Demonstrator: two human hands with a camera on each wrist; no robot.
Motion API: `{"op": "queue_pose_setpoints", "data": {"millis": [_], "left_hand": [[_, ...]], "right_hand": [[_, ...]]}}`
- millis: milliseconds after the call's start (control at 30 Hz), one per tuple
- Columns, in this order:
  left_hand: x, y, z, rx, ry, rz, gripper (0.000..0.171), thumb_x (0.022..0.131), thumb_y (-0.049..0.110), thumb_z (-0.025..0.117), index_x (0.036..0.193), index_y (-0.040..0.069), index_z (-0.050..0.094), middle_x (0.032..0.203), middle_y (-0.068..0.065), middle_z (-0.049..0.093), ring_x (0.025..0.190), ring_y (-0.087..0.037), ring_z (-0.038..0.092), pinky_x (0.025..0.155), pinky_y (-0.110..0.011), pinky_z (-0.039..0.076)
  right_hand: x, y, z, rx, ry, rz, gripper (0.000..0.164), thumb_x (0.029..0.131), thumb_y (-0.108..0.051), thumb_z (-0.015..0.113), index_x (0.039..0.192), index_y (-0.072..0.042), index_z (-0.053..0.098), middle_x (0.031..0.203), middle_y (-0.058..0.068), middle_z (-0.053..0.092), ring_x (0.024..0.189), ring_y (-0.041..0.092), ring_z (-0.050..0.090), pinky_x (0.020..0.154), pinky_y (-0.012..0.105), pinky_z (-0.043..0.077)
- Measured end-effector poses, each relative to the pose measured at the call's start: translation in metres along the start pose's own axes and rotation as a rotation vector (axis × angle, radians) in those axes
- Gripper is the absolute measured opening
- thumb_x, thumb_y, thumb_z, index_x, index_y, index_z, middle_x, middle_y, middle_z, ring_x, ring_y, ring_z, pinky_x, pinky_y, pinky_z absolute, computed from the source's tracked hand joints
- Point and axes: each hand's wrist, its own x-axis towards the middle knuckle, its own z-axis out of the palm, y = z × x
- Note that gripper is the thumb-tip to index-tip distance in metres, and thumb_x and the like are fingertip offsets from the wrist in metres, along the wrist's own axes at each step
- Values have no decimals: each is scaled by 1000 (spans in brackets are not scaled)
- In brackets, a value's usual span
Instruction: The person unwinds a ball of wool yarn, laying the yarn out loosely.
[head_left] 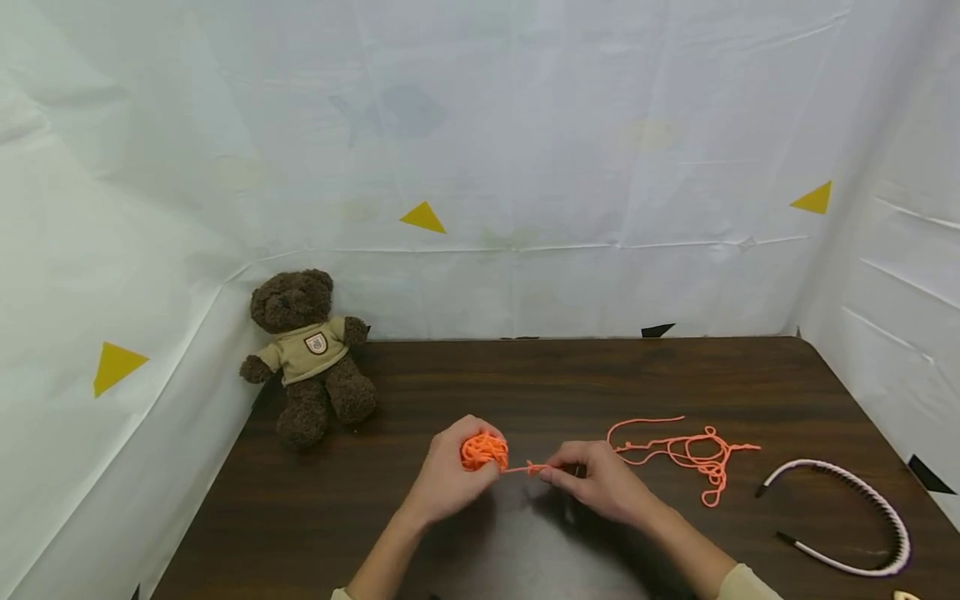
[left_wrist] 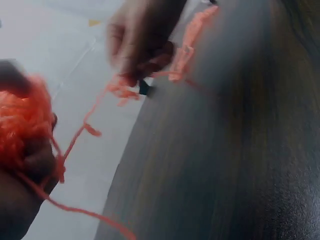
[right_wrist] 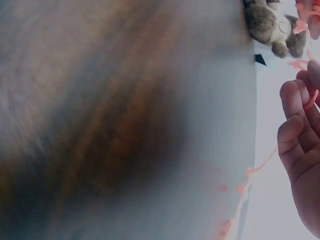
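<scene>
My left hand [head_left: 450,472] grips a ball of orange yarn [head_left: 483,451], its strands bunched between thumb and fingers. From the ball a short strand stretches to my right hand [head_left: 596,479], whose thumb and fingertips pinch a small knotted bit of the yarn. In the left wrist view the ball [left_wrist: 22,120] fills the left edge, and a strand [left_wrist: 82,130] with a small loop runs up to the right hand [left_wrist: 142,45]. The right wrist view shows the right hand [right_wrist: 302,140] with its fingers bent. Loose orange yarn [head_left: 701,454] lies tangled on the table beyond that hand.
A white headband [head_left: 896,529] with dark teeth lies at the table's right. At the back left sits a brown teddy bear [head_left: 307,358] in a tan shirt. White sheeting [head_left: 525,167] surrounds the dark wooden table [head_left: 315,517] at the back and sides.
</scene>
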Motion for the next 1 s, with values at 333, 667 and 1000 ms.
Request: {"op": "queue_pose_setpoints", "data": {"millis": [333, 667, 1000], "left_hand": [[-2, -2, 9, 546, -73, 31, 21, 74, 13, 80, 88, 26, 71, 64, 15, 50, 51, -4, 38, 43, -22, 32], [-12, -16, -16, 622, -7, 4, 26, 76, 10, 77, 95, 25, 71, 60, 13, 45, 48, -5, 33, 41, -24, 26], [-26, -31, -45, 527, 146, -45, 16, 84, 19, 78, 90, 31, 70, 65, 22, 56, 47, -2, 40, 44, -24, 30]], "right_hand": [[-1, 2, -26, 0, 144, -6, 7, 89, -15, 73, 89, -22, 77, 74, -8, 64, 58, 8, 52, 49, 27, 46], [-15, 11, -69, 10, 251, 162, 5, 92, -20, 71, 91, -19, 76, 72, 2, 62, 59, 16, 55, 51, 27, 46], [-40, 19, -117, 2, 342, 326, 25, 96, -23, 66, 105, -1, 73, 76, 7, 68, 65, 22, 66, 49, 32, 50]]}}
